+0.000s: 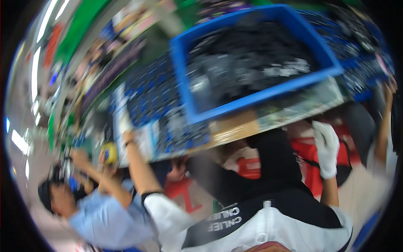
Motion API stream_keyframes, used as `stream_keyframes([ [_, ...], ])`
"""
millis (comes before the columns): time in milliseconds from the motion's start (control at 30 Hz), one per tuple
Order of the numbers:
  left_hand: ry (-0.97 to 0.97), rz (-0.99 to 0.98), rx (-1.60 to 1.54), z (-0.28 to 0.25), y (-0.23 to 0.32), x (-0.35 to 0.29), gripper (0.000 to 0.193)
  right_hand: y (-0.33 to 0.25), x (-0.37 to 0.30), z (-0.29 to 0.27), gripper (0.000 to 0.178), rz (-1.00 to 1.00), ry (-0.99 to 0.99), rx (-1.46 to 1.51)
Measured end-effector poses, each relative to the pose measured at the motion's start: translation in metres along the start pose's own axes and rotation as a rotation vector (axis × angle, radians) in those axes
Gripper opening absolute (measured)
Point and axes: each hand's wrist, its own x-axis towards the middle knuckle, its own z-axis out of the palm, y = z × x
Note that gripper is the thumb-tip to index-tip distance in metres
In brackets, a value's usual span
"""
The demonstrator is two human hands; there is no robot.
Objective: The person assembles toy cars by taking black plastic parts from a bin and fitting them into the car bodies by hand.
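Head view's heavily smeared, so quick notes. I have the left hand [123,117], white-gloved, reached out over the left end of the bench, by the blue trays [153,80] of dark parts and a white-and-blue sheet [147,140]; blur hides its fingers, so I can't tell its grip or contact. My right hand [326,145], also gloved, hangs off the bench's near side, fingers loosely half-curled, nothing visible in it, above a red bag-like thing [305,151]. Big blue bin [268,93], heaped with dark pieces [256,50], sits right of the left hand, close to the near edge.

Risks, my judgement: a sleeve or forearm catching the bin could spill the heap; a blind left-hand sweep could knock tray parts loose; the co-worker [113,218] at left is near enough to bump elbows.
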Motion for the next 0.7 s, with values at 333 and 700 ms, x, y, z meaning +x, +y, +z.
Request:
stream_keyframes([
  [333, 0.786, 0.094, 0.465, 0.077, 0.047, -0.001, 0.036, 0.11, 0.034, -0.098, 0.042, 0.307, 0.52, -0.467],
  [700, 0.249, 0.222, -0.312, 0.432, 0.159, -0.217, 0.032, 0.106, 0.019, -0.094, 0.013, 0.163, 0.277, -0.361],
])
